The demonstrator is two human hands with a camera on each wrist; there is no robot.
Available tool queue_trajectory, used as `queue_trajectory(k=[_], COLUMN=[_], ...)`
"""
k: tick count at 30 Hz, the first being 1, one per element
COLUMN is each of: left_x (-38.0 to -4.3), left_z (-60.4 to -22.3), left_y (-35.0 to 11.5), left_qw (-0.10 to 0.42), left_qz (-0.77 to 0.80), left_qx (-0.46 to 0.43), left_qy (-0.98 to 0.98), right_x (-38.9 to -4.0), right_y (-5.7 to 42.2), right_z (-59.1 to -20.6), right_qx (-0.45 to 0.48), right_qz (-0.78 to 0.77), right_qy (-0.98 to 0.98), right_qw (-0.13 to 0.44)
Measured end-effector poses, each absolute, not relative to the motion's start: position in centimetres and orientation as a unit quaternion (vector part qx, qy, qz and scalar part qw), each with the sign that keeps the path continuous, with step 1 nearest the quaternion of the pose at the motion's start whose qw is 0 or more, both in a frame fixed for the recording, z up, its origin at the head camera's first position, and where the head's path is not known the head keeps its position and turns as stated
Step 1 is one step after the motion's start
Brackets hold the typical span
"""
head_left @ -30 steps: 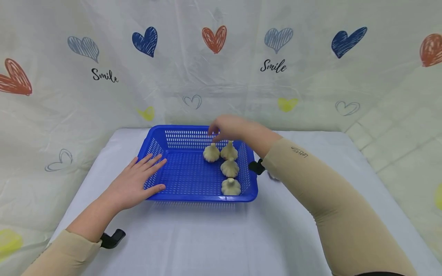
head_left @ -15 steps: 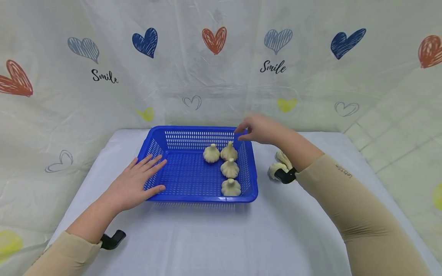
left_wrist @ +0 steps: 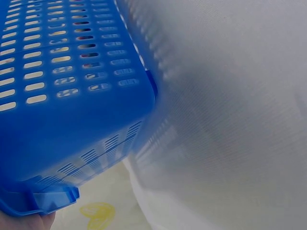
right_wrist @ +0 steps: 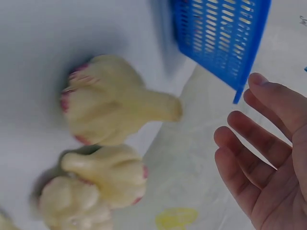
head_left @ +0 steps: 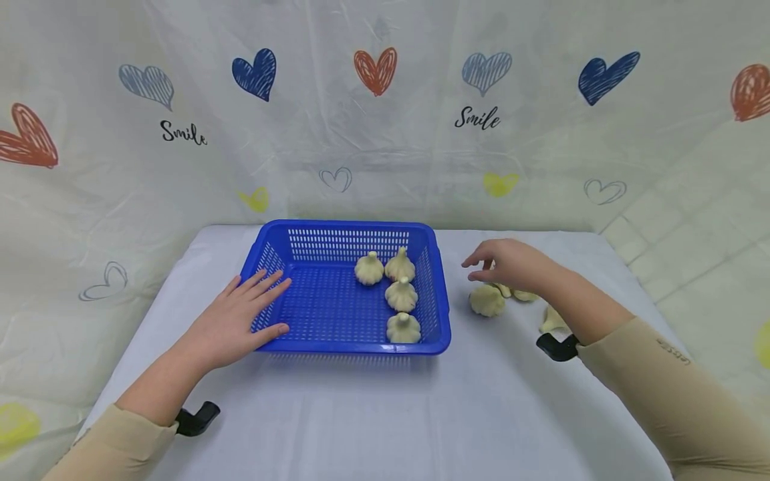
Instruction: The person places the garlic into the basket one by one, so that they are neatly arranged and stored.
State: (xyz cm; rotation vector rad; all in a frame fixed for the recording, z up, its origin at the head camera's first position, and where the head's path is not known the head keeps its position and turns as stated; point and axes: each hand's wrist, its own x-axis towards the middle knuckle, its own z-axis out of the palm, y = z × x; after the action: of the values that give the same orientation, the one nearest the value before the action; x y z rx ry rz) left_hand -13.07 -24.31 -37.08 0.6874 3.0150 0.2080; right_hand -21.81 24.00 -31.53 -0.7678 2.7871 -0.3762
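Observation:
My left hand point(head_left: 231, 324) rests on the left rim of a blue plastic basket point(head_left: 337, 347), fingers spread. Several garlic bulbs point(head_left: 404, 328) stand along the basket's right side, stems up. Right of the basket, my right hand point(head_left: 511, 263) hovers with loosely bent fingers and nothing in them. Below it lies a garlic bulb point(head_left: 486, 301) on the table, with more bulbs partly hidden behind the hand and forearm. In the right wrist view, the fingers hang apart from the nearest bulb point(right_wrist: 108, 100). The left wrist view has the basket's slotted wall point(left_wrist: 72, 115) up close.
A white cloth point(head_left: 337, 414) covers the table. Behind it hangs a pale curtain point(head_left: 409, 153) printed with hearts and words. Another garlic bulb point(head_left: 551, 321) lies farther right, close to the right wrist. Black wrist mounts point(head_left: 197, 419) stick out under both sleeves.
My right hand has moved from above the basket's bulbs to the right, over the bulbs on the table, which its arm had covered. The left hand and basket stay put.

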Motion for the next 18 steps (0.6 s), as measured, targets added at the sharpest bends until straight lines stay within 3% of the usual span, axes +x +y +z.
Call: queue_trajectory(k=[18], left_x=[-13.2], left_z=[-37.3], left_y=[-24.4], left_qw=[0.021], left_qz=[0.071], left_qx=[0.222], left_qy=[0.972], right_x=[-18.8], right_y=[27.7], right_z=[-33.8], right_qx=[-0.201], right_qz=[-0.140], right_qy=[0.961], right_qw=[0.128])
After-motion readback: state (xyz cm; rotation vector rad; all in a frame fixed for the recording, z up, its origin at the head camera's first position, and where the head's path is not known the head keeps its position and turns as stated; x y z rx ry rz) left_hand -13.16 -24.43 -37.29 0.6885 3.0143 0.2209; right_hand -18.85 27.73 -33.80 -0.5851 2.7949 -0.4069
